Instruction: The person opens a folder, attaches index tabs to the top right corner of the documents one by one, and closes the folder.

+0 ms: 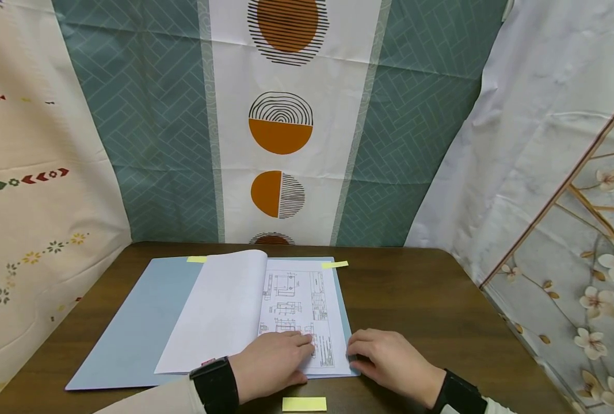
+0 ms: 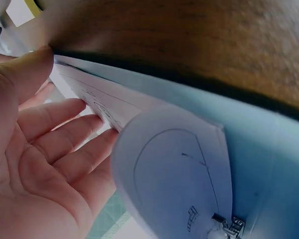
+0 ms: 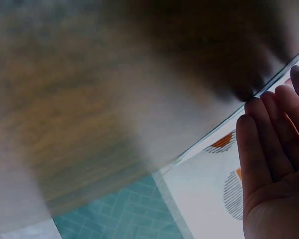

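Note:
A blue folder [image 1: 125,328] lies spread on the table, with white sheets inside; a blank page [image 1: 218,310] is turned over to the left and a page of technical drawings [image 1: 286,293] faces up on the right. My left hand [image 1: 273,362] rests on the lower part of the drawing page, fingers relaxed; in the left wrist view its palm [image 2: 45,164] shows beside the curved page [image 2: 169,159]. My right hand [image 1: 386,362] touches the folder's lower right edge with slightly bent fingers. The right wrist view shows those fingers [image 3: 274,129] at the edge.
Yellow sticky tabs stand at the top of the folder [image 1: 197,259] and on the page's upper right [image 1: 335,264]. A yellow note [image 1: 304,404] lies at the table's front. Patterned cloths [image 1: 167,115] hang behind and at both sides of the brown table [image 1: 415,287].

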Tool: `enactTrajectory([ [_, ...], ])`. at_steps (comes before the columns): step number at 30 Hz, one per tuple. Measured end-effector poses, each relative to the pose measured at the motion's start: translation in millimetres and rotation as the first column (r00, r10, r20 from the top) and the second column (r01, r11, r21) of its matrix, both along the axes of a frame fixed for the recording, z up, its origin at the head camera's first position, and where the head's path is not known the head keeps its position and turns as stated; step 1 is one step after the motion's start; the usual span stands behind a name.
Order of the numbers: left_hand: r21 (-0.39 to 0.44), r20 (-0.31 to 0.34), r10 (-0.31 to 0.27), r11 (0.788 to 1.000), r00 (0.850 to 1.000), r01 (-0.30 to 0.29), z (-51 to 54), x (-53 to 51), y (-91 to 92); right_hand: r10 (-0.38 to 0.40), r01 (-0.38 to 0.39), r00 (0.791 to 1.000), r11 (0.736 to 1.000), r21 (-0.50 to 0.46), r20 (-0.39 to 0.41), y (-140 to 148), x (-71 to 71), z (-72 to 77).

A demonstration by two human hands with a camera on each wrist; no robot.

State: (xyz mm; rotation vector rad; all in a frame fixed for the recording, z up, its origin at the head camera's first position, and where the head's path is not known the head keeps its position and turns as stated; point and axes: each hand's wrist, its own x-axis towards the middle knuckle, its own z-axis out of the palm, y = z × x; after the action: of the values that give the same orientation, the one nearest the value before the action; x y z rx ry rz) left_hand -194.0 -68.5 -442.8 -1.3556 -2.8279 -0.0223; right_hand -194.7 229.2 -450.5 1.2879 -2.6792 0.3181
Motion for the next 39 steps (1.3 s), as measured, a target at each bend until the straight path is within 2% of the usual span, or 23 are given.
enactTrajectory([
  [4, 0.000, -0.019, -0.020, 1.000, 1.000, 0.020, 0.0, 0.3, -0.2, 0.008, -0.008, 1.000, 1.000, 0.003, -0.007, 0.8, 0.4, -2.5],
  [15, -0.011, -0.134, -0.054, 0.999, 0.989, 0.053, 2.9, 2.5, 9.3, -0.004, 0.004, 1.000, 1.000, 0.015, -0.007, -0.3, 1.4, -2.0],
  [21, -0.020, -0.091, -0.053, 0.998, 0.994, 0.051, 4.0, -2.7, 9.1, 0.003, -0.003, 1.000, 1.000, 0.007, -0.029, 0.2, 1.2, -2.9],
  [25, 0.018, -0.053, -0.044, 0.999, 0.998, 0.045, 3.0, -5.5, 6.2, 0.012, -0.012, 0.999, 1.000, -0.003, -0.039, 1.4, 0.6, -4.2],
  [29, 0.070, -0.061, -0.020, 0.997, 0.998, 0.024, 1.2, -5.5, 5.2, 0.008, -0.008, 1.000, 1.000, -0.007, -0.024, 2.4, 0.4, -4.6],
  [34, 0.129, -0.094, 0.055, 0.991, 0.994, -0.042, 0.0, -4.2, 6.2, -0.001, 0.001, 1.000, 1.000, -0.002, -0.005, 2.6, 0.7, -4.5],
  [39, 0.206, -0.079, 0.100, 0.975, 0.992, -0.082, 0.9, -4.2, 5.3, 0.008, -0.008, 1.000, 1.000, -0.001, -0.011, 1.4, -0.3, -3.3],
])
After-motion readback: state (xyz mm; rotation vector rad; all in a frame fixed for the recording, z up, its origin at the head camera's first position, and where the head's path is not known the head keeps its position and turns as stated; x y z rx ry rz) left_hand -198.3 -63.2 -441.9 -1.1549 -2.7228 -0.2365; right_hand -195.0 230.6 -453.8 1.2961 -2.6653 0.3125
